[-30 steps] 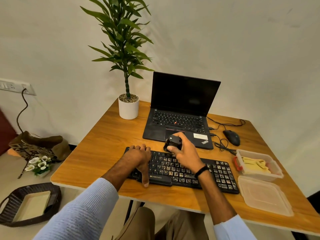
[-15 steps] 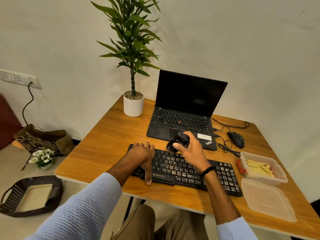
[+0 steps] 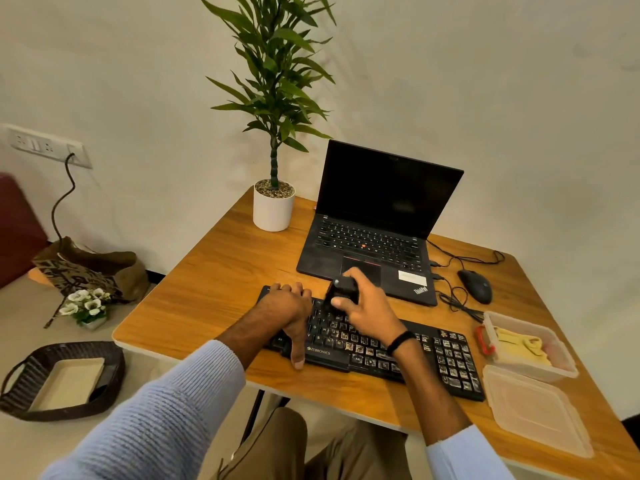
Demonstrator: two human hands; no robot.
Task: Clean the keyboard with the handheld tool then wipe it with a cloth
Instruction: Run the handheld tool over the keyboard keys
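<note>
- The keyboard (image 3: 374, 344) is gripped at its left end by the left hand (image 3: 289, 308), thumb over the near edge, apparently to steady it.
- The handheld tool (image 3: 341, 289) is clamped in the right hand (image 3: 367, 308) over the keyboard's far key rows, judged mid-cleaning.
- Right of the keyboard, a yellow cloth (image 3: 516, 344) is kept in an open box (image 3: 562, 370), lid (image 3: 535, 410) set nearer.

View: one head-worn wide-angle camera.
Position: above the near edge of the table (image 3: 214, 289), over the seated person's lap (image 3: 277, 448).
Facing: forward and down; wall (image 3: 519, 98) fills the upper frame.
Range: close; keyboard (image 3: 367, 348) sits centre frame, both sleeves (image 3: 166, 410) enter from the bottom edge.
</note>
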